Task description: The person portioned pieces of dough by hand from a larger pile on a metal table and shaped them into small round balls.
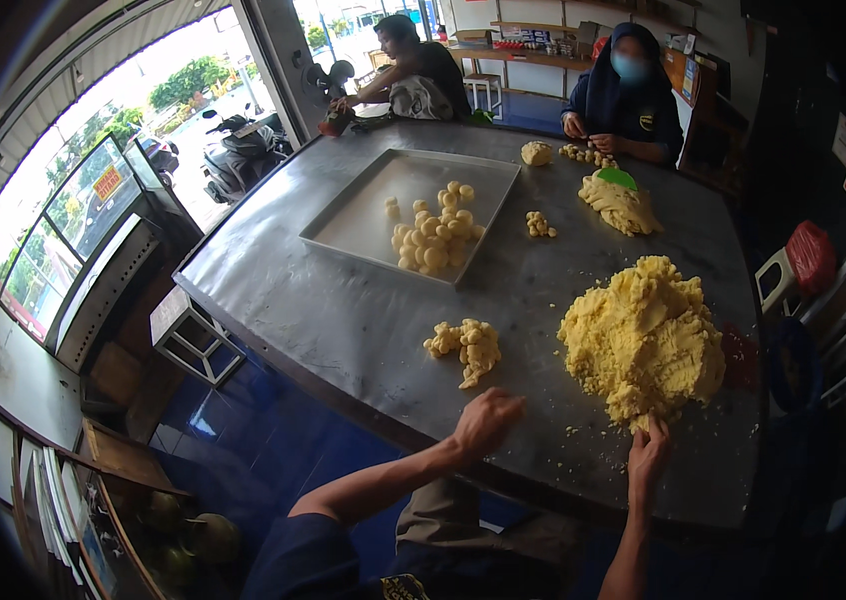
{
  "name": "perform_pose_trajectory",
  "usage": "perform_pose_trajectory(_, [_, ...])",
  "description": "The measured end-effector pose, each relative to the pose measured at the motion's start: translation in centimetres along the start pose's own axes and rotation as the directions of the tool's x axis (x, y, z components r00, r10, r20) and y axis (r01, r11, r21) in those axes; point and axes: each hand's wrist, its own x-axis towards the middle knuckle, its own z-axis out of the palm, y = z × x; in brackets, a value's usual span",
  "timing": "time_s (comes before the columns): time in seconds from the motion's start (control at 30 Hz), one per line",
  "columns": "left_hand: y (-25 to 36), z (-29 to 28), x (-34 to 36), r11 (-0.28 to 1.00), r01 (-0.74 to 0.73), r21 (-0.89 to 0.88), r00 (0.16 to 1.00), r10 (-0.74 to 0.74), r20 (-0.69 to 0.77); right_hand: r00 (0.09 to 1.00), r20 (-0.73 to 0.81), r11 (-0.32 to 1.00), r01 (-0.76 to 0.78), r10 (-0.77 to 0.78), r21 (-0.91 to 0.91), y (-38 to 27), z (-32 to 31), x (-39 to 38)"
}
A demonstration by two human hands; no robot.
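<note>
Left hand (489, 420), grip half-curled, contents unclear, left of yellow dough (643, 335); right hand (649, 445), grip pinching its near edge

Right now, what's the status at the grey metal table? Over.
Right hand touching crumbly yellow dough mound. Left hand curled near small pale dough lumps, contents unclear. Nothing visibly blocking either; rectangular metal tray lies beyond.

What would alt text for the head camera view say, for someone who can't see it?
A person's right hand touches a large, crumbly yellow mound on a grey table; the left hand is near small pale lumps. Beyond, a tray holds pale balls, with two people at the far edge.
</note>
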Motion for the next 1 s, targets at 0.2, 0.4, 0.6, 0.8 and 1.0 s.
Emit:
perform_pose_trajectory(0.2, [5.9,-1.8,6.8,0.956,0.101,0.274,0.831,-0.233,0.505,0.992,0.106,0.994,0.081,-0.074,-0.071,0.3,-1.1,0.5])
perform_pose_trajectory(0.4, [0.9,5.1,7.5,0.953,-0.217,0.210,0.964,0.243,-0.106,0.966,0.094,0.967,0.246,-0.239,-0.069,1.1,-2.7,1.4])
perform_pose_trajectory(0.6, [-0.6,5.3,7.2,0.962,-0.178,0.208,0.983,0.184,-0.008,0.995,0.075,0.974,0.087,-0.073,-0.209,1.1,-0.6,-1.7])
perform_pose_trajectory(0.8, [0.0,4.3,8.4,0.987,-0.054,0.149,0.996,0.064,-0.063,0.996,0.091,1.000,-0.005,0.007,-0.016,0.2,-1.2,-0.6])
perform_pose_trajectory(1.0, [0.9,4.8,6.3,0.827,-0.146,0.543,0.981,0.193,-0.031,0.976,-0.076,0.978,0.199,-0.203,-0.058,2.3,0.7,1.3])
